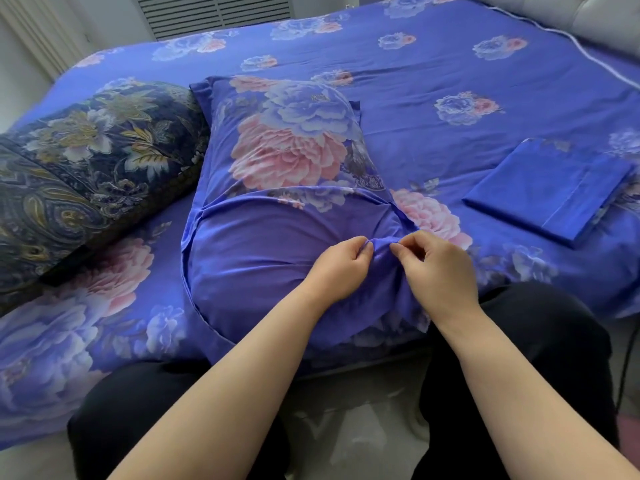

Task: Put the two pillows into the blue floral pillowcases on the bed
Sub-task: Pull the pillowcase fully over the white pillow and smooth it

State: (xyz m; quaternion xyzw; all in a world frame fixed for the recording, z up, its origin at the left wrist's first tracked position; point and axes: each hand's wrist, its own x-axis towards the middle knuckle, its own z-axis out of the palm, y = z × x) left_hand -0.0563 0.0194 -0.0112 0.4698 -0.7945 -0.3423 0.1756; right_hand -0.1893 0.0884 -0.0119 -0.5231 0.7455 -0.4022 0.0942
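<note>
A pillow in a blue floral pillowcase (287, 157) lies lengthwise on the bed, its plain blue near end bulging toward me. My left hand (341, 265) and my right hand (440, 268) both pinch a bunched fold of that pillowcase's blue fabric at its near right corner, fingers curled, close together. A second pillow in a dark navy and gold floral cover (83, 168) lies to the left, touching the first. A folded blue pillowcase (550, 192) lies flat on the bed at the right.
The bed is spread with a blue floral cover (433, 64). A grey padded headboard (595, 19) runs along the far right. My knees in black trousers (540, 341) press against the bed's near edge. A vent grille (214, 12) is on the far wall.
</note>
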